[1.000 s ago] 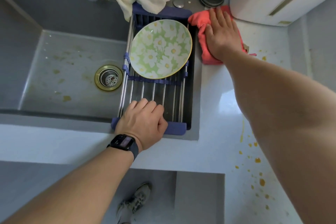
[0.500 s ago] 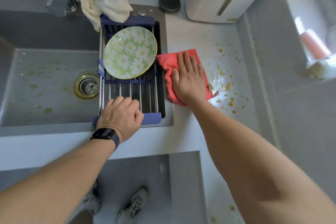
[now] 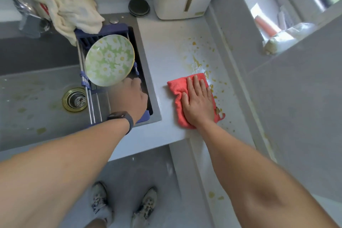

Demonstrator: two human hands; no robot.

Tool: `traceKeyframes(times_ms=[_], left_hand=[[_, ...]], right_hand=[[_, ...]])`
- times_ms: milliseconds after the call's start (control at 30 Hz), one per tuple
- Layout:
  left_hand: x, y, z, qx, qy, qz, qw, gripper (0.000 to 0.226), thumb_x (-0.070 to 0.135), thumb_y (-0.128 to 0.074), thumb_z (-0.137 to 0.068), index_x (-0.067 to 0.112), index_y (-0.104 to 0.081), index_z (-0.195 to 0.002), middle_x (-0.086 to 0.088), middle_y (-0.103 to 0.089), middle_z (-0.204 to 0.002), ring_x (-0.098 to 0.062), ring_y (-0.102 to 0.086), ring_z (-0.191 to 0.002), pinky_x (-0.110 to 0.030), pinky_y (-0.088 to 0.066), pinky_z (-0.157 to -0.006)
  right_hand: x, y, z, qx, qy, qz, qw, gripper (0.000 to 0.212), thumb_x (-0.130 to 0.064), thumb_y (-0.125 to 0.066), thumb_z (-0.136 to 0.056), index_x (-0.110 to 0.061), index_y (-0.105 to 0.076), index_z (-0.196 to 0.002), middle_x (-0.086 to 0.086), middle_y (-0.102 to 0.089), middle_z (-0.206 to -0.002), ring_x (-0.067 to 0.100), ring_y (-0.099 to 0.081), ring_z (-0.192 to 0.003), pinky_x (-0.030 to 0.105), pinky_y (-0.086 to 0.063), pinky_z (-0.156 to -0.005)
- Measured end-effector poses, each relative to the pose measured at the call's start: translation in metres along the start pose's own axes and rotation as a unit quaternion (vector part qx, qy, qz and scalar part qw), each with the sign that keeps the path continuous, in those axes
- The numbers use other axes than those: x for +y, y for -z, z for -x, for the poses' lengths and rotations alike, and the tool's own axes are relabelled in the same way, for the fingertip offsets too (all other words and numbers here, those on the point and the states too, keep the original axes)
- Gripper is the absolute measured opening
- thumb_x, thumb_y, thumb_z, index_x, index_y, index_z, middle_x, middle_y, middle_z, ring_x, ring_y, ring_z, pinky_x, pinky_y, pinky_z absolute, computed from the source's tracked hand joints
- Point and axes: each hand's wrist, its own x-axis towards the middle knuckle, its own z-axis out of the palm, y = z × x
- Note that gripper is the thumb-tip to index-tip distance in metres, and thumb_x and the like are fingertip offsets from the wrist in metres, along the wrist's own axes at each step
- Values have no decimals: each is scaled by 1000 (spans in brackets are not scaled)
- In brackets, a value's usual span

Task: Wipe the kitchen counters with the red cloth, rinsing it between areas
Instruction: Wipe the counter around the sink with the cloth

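Observation:
The red cloth point(image 3: 176, 91) lies flat on the white counter point(image 3: 166, 50), right of the sink. My right hand point(image 3: 199, 102) presses down on it with fingers spread and pointing away from me. Yellow-brown spatter point(image 3: 199, 55) dots the counter just beyond and to the right of the cloth. My left hand point(image 3: 129, 98), with a dark watch at the wrist, rests on the blue-and-steel drying rack point(image 3: 88, 83) that spans the sink's right end. It holds nothing that I can see.
A green floral plate point(image 3: 109, 60) leans in the rack. The grey sink point(image 3: 33, 98) with its brass drain point(image 3: 75, 99) is at left. A cream towel point(image 3: 74, 11) hangs by the faucet. A white utensil holder point(image 3: 183, 3) and a black round lid point(image 3: 139, 7) stand at the back.
My right hand has dragged the red cloth from the back corner by the rack toward me and to the right, onto the spattered patch. My left hand slid forward along the rack.

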Motion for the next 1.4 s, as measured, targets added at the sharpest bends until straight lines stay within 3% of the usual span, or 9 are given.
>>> traceKeyframes(times_ms=[133, 267, 467, 1000, 1400], left_hand=[[51, -19, -34, -20, 106, 99, 989, 42, 32, -41, -89, 8, -57, -120, -22, -57, -115, -42, -54, -103, -50, -45, -83], [69, -43, -31, 26, 145, 69, 987, 39, 33, -46, -91, 11, -56, -122, -21, -56, -109, -41, -54, -95, -49, -45, -76], [77, -49, -32, 59, 131, -15, 990, 38, 30, -44, -95, 14, -51, -129, -17, -52, -107, -37, -52, -93, -47, -42, -69], [76, -57, -36, 80, 145, -13, 986, 38, 29, -45, -93, 17, -51, -129, -17, -48, -108, -38, -53, -92, -46, -47, -62], [76, -57, -38, 75, 147, -5, 986, 38, 31, -46, -93, 18, -50, -128, -16, -49, -113, -38, -52, -93, -46, -46, -64]], right_hand=[[9, 0, -18, 10, -21, -3, 1000, 64, -47, -20, -107, -27, -5, -166, -3, -1, -174, 19, 1, -160, 43, 1, -129], [22, 0, -47, 18, -24, 4, 1000, 65, -46, -22, -106, -25, -6, -166, 0, -3, -174, 21, -1, -160, 44, -1, -129], [21, 7, -96, 34, -36, 18, 999, 69, -46, -23, -103, -20, -12, -166, 6, -11, -173, 27, -8, -160, 45, -4, -129], [-21, 26, -255, 36, -12, 7, 999, 69, -46, -22, -105, -14, -12, -165, 11, -9, -173, 30, -9, -159, 46, -4, -129], [-13, 28, -242, 36, 32, -1, 999, 67, -45, -19, -109, -10, -9, -165, 16, -6, -172, 32, -6, -159, 44, -2, -129]])
